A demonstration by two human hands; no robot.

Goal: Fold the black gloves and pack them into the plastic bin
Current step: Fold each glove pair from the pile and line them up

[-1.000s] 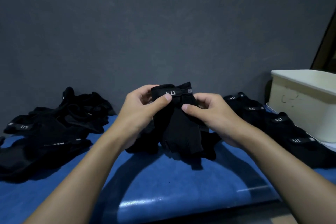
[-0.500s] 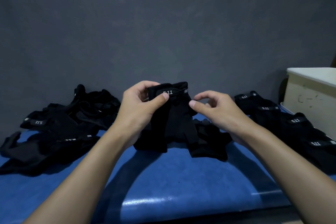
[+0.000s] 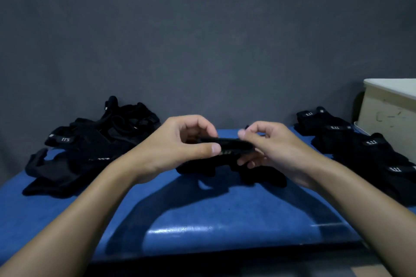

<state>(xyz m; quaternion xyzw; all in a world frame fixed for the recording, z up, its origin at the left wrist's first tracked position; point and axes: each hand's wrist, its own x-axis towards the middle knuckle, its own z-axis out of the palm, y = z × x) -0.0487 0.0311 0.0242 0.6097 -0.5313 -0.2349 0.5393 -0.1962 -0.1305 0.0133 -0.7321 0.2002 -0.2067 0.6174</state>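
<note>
Close-up: our left hand (image 3: 180, 148) and right hand (image 3: 278, 149) each pinch one black glove (image 3: 231, 144) above the blue table (image 3: 202, 211)

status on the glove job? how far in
Done: several folded gloves lie in a row beside the plastic bin. In hand: the left hand and right hand grip one black glove between them above the blue table. Left: the loose pile on the left is unfolded, and the row needs packing; the bin's inside is hidden.
</note>
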